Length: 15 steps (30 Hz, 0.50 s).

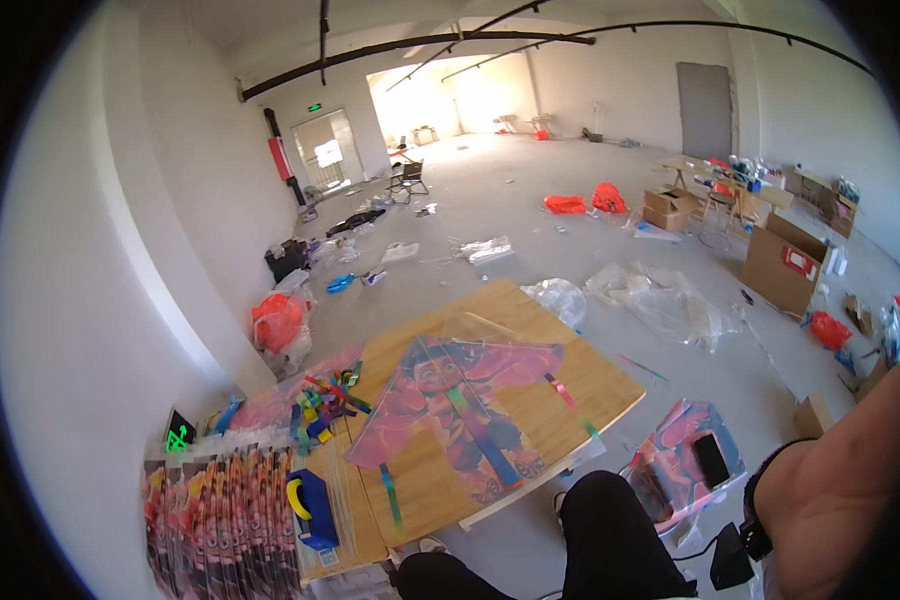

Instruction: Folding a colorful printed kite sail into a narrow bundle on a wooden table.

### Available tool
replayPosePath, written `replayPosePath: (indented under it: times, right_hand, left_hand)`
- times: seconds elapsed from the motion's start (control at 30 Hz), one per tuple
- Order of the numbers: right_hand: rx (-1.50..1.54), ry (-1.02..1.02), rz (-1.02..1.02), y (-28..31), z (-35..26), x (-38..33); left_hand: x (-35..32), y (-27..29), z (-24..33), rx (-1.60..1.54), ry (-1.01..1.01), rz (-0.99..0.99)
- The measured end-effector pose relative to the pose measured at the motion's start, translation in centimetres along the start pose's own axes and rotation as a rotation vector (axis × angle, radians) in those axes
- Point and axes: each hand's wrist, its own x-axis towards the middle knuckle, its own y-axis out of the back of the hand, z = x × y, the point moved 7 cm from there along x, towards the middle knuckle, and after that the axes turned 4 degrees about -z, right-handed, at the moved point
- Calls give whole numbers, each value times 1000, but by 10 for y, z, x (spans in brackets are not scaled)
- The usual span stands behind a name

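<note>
Neither of my hands is in view. At the right edge my bare right arm (838,480) shows, bent and raised, with its hand outside the picture. On the wooden table (610,388) before me lies a kite (440,385) with a pink and blue cartoon figure, spread flat. Coloured ribbon tails (562,392) hang from its lower edge. Beside the kite, to the left, is a heap of multicoloured ribbon strips (320,405). A blue tape dispenser (315,512) with a yellow roll stands at the near left of the table.
Packaged printed kites (220,520) stand in a row at the left. By my right knee, a black phone (711,461) rests on a printed sheet (675,450). Plastic film (660,300), cardboard boxes (785,265) and orange bags (608,198) are strewn over the floor.
</note>
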Motion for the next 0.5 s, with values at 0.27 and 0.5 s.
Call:
replayPosePath:
  times: [0.27,0.5]
  right_hand:
    - [14,4,-32,-5,8,-5]
    - [-11,-8,-13,-4,7,-23]
  left_hand:
    - [-4,-2,6,19,-1,-12]
    - [-6,9,15,29,-52,-2]
